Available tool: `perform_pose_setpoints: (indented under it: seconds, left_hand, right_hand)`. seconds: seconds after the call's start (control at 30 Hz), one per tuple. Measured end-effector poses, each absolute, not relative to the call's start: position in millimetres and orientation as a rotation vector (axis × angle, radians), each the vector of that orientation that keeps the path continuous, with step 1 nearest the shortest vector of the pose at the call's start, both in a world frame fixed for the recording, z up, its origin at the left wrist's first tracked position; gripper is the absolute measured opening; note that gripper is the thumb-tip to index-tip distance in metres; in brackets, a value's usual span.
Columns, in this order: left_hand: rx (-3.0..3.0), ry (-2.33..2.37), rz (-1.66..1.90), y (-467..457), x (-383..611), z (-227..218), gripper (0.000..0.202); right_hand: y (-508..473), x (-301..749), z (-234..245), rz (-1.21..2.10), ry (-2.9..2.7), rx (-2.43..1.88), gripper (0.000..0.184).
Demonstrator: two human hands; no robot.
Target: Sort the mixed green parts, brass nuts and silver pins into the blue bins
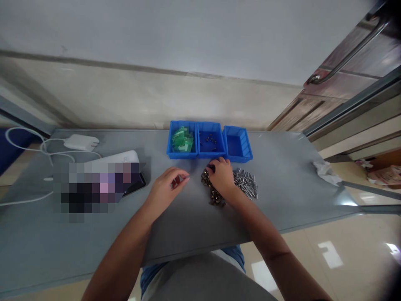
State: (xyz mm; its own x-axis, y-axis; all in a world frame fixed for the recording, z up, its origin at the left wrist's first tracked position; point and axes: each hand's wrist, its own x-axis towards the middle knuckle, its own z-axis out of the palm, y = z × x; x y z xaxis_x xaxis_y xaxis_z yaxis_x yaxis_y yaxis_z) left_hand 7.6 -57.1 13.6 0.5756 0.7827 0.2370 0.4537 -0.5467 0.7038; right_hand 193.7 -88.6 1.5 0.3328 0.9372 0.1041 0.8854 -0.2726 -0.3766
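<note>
At the far left a white cable loops off the edge of the grey table and runs to a white charger lying flat near the far edge. Nearer and to the right, a blurred patch hides most of what lies there; only a white case and a dark corner show past it. The left hand rests on the table just right of that. Its fingers are curled in narrow, with the tips drawn to the thumb about a small piece, dark reddish and too small to make out. Behind the hands, at the far edge, three blue bins stand touching in a row: the left bin holds green parts, the middle bin a few dark specks, and the right bin shows its blue floor. The right hand lies palm down on a heap of brass bits. Its fingers bend over the heap's far end, just near the middle bin. The fingertips are hidden, so I cannot tell whether they grip anything. Touching that hand's right side is a heap of silver pins. Well apart, near the table's right edge, sits a crumpled white rag. A door with a metal bar is cut off at the far right.
</note>
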Motion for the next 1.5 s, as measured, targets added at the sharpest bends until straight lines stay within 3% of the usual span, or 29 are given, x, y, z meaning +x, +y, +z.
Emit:
perform_pose_setpoints:
  seconds: [0.3,0.63,0.87,0.97,1.5]
  left_hand:
    - [2.197,0.946,0.713,-56,6,9,0.008]
    - [2.218,0.926,0.666,-56,7,7,0.008]
    - [2.145,0.867,0.663,-63,13,11,0.021]
    - [2.122,0.845,0.704,-69,18,14,0.017]
    - [2.231,0.823,0.794,-68,14,15,0.004]
  right_hand:
    - [-85,212,-2,0.479,-1.712,-2.171,0.012]
    - [-93,217,2,0.486,-1.457,-1.848,0.010]
    - [-108,184,20,1.327,-0.868,-1.298,0.018]
    - [-111,166,20,1.536,-0.619,-1.075,0.016]
    - [-113,155,19,1.653,-0.500,-1.027,0.019]
